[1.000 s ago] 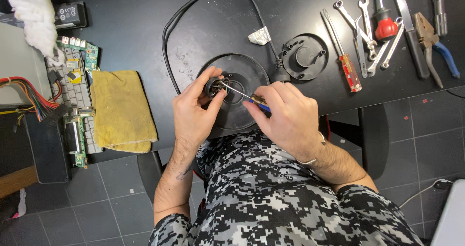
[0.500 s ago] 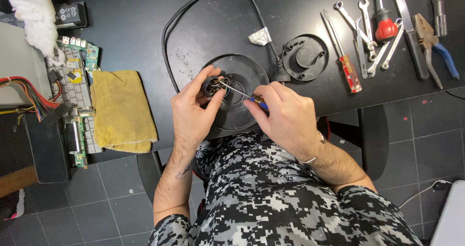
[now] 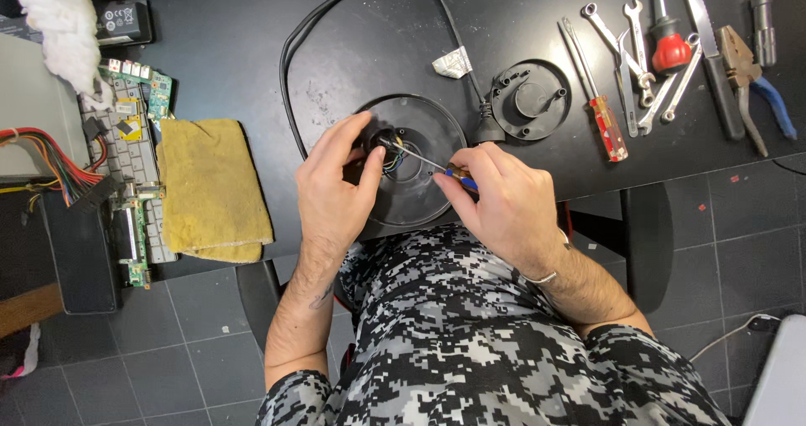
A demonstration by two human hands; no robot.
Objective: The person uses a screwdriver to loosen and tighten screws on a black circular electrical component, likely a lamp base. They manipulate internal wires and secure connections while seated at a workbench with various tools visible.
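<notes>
Two hands are on the round black appliance base (image 3: 420, 170), which lies at the near edge of the black table (image 3: 210, 48). Your left hand (image 3: 336, 187) curls over its centre opening, fingers pressed on the rim beside the coloured wires (image 3: 390, 159). Your right hand (image 3: 504, 203) pinches a small blue-handled screwdriver (image 3: 428, 162), tip in the opening. Risk: the tip could slip and nick the wires or your left fingers. The base overhangs the edge; heavy pressure could tip it.
</notes>
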